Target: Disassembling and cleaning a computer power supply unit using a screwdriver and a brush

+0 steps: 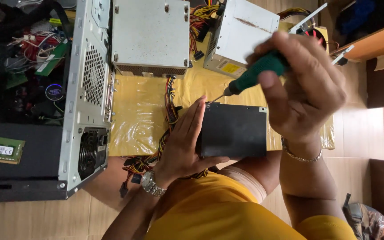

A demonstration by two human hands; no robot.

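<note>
On yellow sheet (141, 111): left hand (185, 142) flat, fingers together, steadying black power supply (234, 131); right hand (305, 86) gripping green-handled screwdriver (250, 78), tip at corner.

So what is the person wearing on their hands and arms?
No gloves at all: both hands are bare. The left hand has a shiny silver metal wristwatch with a link band on its wrist. The right hand has a thin silver chain bracelet on its wrist. Both forearms are bare with no long sleeves, and the person wears a yellow top.

Green-handled screwdriver (256, 73), black box (233, 130)
</note>
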